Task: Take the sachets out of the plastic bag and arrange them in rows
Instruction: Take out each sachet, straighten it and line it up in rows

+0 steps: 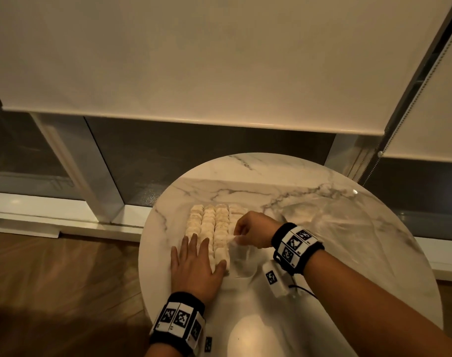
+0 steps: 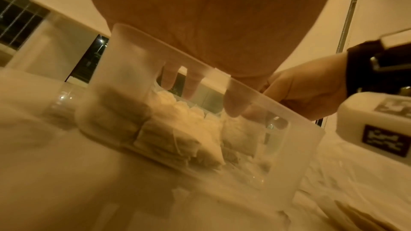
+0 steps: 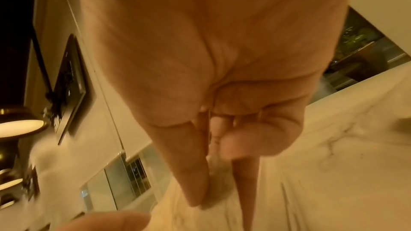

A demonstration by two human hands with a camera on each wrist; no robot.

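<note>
I work at a round marble table point(image 1: 309, 202) with grey veins, set by a window point(image 1: 206, 161) that is dark below a pale roller blind point(image 1: 194, 60); a second blind point(image 1: 430, 112) hangs to my right, its bead chain down the frame. Wood floor point(image 1: 52, 279) lies to my left. The sachets point(image 1: 210, 225) lie in close rows on the marble, left of the table's middle. My left hand point(image 1: 196, 269) lies flat with fingers spread, its fingertips on the near ends of the rows. My right hand point(image 1: 253, 231) is curled just right of the rows, thumb and fingers pinching the clear bag point(image 1: 241, 258), which hangs crumpled down to the table. Both wrists wear black bands with printed markers.
</note>
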